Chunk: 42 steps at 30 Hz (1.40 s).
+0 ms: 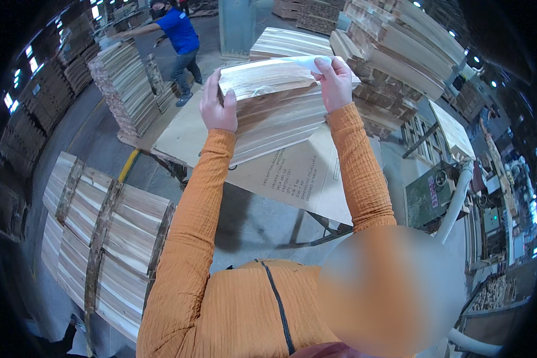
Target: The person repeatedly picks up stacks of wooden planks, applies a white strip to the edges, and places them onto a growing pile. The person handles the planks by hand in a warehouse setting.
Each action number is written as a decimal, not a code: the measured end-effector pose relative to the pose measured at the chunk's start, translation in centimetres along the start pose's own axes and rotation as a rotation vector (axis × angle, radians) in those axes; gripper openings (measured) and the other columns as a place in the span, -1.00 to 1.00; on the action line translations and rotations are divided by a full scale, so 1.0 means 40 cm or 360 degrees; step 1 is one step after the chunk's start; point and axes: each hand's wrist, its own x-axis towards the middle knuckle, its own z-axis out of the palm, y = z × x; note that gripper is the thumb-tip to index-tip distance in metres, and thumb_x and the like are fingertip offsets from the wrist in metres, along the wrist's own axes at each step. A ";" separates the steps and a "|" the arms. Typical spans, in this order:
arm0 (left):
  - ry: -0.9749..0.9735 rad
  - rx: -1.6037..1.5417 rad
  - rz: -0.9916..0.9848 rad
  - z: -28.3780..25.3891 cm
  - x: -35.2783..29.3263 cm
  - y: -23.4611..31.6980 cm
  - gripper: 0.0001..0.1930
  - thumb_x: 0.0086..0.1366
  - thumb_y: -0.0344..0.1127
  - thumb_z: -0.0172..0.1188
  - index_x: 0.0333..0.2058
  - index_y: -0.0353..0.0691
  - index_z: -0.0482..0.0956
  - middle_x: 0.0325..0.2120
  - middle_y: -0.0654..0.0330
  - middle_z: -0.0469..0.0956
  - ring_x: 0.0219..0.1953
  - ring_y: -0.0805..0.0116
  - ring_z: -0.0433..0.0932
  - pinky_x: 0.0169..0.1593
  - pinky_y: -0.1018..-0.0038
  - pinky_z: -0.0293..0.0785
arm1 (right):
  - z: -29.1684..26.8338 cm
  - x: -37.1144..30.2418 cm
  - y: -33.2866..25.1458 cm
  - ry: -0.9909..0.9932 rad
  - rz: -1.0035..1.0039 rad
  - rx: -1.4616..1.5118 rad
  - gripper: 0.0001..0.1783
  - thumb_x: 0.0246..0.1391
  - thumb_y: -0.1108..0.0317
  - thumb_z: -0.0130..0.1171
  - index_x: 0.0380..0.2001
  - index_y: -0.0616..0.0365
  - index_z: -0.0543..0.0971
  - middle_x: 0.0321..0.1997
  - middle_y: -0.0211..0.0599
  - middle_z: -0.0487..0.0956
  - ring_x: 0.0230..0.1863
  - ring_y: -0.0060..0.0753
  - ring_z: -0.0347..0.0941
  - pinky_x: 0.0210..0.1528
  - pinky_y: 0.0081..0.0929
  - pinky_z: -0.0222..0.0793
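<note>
A pale wooden board (262, 80) lies along the top of a stack of planks (280, 119) in front of me. My left hand (219, 106) grips its left end, fingers at the far side and thumb on the near face. At the board's right end my right hand (334, 83) is closed, thumb against the fingers, on a thin whitish piece (307, 62). That piece looks like paper or cloth; its kind is unclear. The stack rests on a printed cardboard sheet (292, 179) over a table.
Strapped boards (107, 244) sit low at my left. A person in a blue shirt (179, 33) works beside a tall plank stack (125, 83) at far left. More timber (400, 53) rises behind the right hand. A green machine (429, 194) and pale pipe (456, 200) stand at right.
</note>
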 end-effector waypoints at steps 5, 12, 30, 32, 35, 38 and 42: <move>0.0001 0.0016 -0.0045 -0.003 0.003 -0.002 -0.48 0.06 -0.18 -0.04 0.03 -0.20 0.36 -0.05 0.02 0.41 0.00 0.10 0.39 0.02 0.29 0.25 | 0.042 -0.014 0.027 -0.0045 0.0108 -0.0006 -0.84 -0.02 0.27 0.21 -0.53 0.10 0.54 -0.57 -0.54 0.47 -0.57 -0.78 0.27 -0.51 -0.76 0.17; -0.0023 -0.0048 -0.0068 -0.002 0.004 0.002 -0.44 0.14 -0.10 -0.10 0.04 -0.37 0.33 -0.02 -0.06 0.39 0.05 0.11 0.36 0.13 0.36 0.18 | 0.026 -0.012 0.031 0.0003 0.0090 -0.0009 -0.85 -0.01 0.31 0.17 -0.57 0.11 0.52 -0.59 -0.54 0.46 -0.59 -0.78 0.25 -0.53 -0.75 0.14; 0.0054 -0.0021 0.0001 0.006 0.005 0.004 -0.50 0.12 -0.13 -0.07 0.02 -0.23 0.37 -0.06 -0.01 0.43 0.01 0.06 0.40 0.04 0.26 0.27 | 0.031 -0.015 0.030 -0.0088 0.0068 -0.0297 -0.82 -0.01 0.29 0.18 -0.57 0.14 0.53 -0.61 -0.58 0.45 -0.60 -0.81 0.23 -0.56 -0.78 0.14; 0.0058 0.0039 0.0033 0.002 0.004 -0.002 -0.50 0.12 -0.12 -0.07 0.02 -0.23 0.37 -0.05 -0.02 0.43 0.00 0.05 0.40 0.04 0.26 0.27 | 0.035 -0.015 0.030 -0.0064 0.0069 -0.0288 -0.82 -0.01 0.29 0.18 -0.57 0.14 0.53 -0.61 -0.57 0.45 -0.61 -0.82 0.22 -0.57 -0.78 0.13; 0.0049 0.0011 0.0040 0.000 0.005 -0.002 -0.49 0.13 -0.11 -0.06 0.03 -0.24 0.37 -0.05 -0.02 0.43 0.00 0.05 0.40 0.03 0.26 0.28 | 0.037 -0.017 0.029 -0.0035 0.0065 -0.0251 -0.83 -0.01 0.30 0.17 -0.57 0.14 0.53 -0.61 -0.56 0.44 -0.62 -0.81 0.22 -0.58 -0.77 0.11; 0.0052 -0.0002 0.0051 0.001 0.003 0.001 -0.49 0.13 -0.10 -0.07 0.03 -0.24 0.37 -0.05 -0.02 0.43 0.00 0.04 0.40 0.03 0.25 0.28 | 0.031 -0.019 0.028 -0.0051 0.0057 -0.0227 -0.83 -0.02 0.30 0.17 -0.57 0.14 0.53 -0.61 -0.56 0.44 -0.62 -0.81 0.21 -0.58 -0.77 0.11; 0.0044 -0.0009 0.0020 0.001 0.000 0.002 -0.48 0.12 -0.09 -0.07 0.03 -0.24 0.37 -0.05 -0.03 0.43 -0.01 0.04 0.40 0.03 0.25 0.28 | 0.027 -0.021 0.026 -0.0057 0.0079 -0.0264 -0.84 -0.02 0.32 0.17 -0.57 0.14 0.52 -0.61 -0.56 0.44 -0.61 -0.81 0.22 -0.58 -0.78 0.11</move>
